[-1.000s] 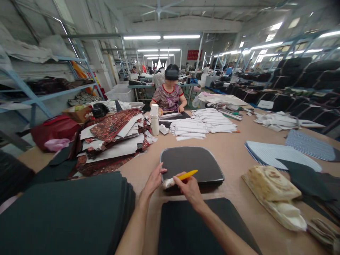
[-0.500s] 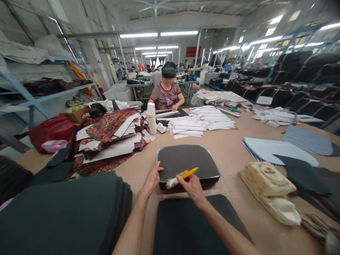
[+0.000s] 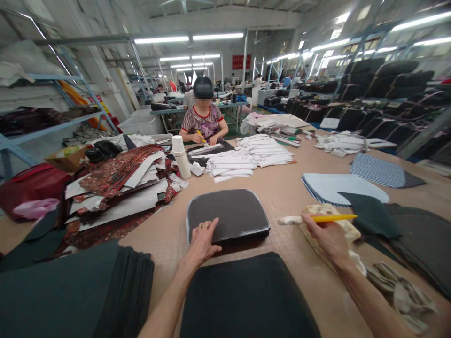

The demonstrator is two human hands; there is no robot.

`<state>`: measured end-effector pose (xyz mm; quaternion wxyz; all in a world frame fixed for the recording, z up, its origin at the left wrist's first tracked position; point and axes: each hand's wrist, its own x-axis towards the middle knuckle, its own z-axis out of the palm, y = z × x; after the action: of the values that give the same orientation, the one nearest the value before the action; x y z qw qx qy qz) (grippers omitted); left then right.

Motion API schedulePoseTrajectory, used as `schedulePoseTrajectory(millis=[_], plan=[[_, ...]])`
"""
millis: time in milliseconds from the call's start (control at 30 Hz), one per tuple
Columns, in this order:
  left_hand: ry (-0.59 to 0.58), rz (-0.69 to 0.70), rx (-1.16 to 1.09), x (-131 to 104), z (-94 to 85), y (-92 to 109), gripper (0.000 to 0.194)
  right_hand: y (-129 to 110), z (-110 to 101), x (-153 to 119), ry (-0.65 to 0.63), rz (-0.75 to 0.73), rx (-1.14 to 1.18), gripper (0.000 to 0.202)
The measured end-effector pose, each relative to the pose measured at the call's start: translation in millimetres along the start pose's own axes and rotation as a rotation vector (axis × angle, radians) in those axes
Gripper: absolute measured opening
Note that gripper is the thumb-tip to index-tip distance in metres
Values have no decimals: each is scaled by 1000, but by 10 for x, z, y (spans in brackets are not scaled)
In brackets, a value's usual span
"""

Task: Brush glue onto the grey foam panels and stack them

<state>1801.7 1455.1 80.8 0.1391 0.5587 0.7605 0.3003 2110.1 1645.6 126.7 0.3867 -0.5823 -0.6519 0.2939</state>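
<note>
A stack of dark grey rounded panels [image 3: 227, 211] lies before me, its top edge rimmed with a whitish coating. My left hand [image 3: 200, 241], wearing a ring, is at the stack's near left edge with its fingers apart, holding nothing. To the right of the stack, my right hand [image 3: 326, 237] is closed round the yellow handle of a brush [image 3: 334, 218]. Its pale bristles point left, toward the panels. Behind that hand sits a stained, cream-coloured container [image 3: 319, 210], partly hidden by it. Nearest me is a pile of dark green panels [image 3: 243, 300].
More dark green sheets [image 3: 52, 291] are piled at left, below patterned red-brown pieces [image 3: 105, 178]. White cups [image 3: 181, 157] stand beyond. Across the table, a co-worker [image 3: 203, 115] holds a yellow brush near white strips [image 3: 246, 157]. Striped blue pieces [image 3: 345, 188] lie right.
My right hand has carried the brush from the stack's near edge rightward to beside the cream container. My left hand has shifted along the near left edge. The view has turned right.
</note>
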Motion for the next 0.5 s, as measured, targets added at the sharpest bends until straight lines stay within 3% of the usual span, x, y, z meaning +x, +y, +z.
schedulePoseTrajectory(millis=[133, 267, 367, 433, 500], plan=[[-91, -1, -62, 28, -45, -74, 86, -234, 297, -322, -178, -69, 257, 36], [-175, 25, -193, 45, -175, -270, 82, -527, 998, -839, -488, -127, 493, 30], [-192, 42, -269, 84, -207, -369, 81, -714, 1508, -1168, -597, -189, 564, 28], [-186, 49, -294, 98, -199, -408, 79, -749, 1673, -1255, -607, -207, 531, 29], [-177, 49, -298, 87, -176, -414, 75, -677, 1634, -1210, -583, -205, 491, 30]])
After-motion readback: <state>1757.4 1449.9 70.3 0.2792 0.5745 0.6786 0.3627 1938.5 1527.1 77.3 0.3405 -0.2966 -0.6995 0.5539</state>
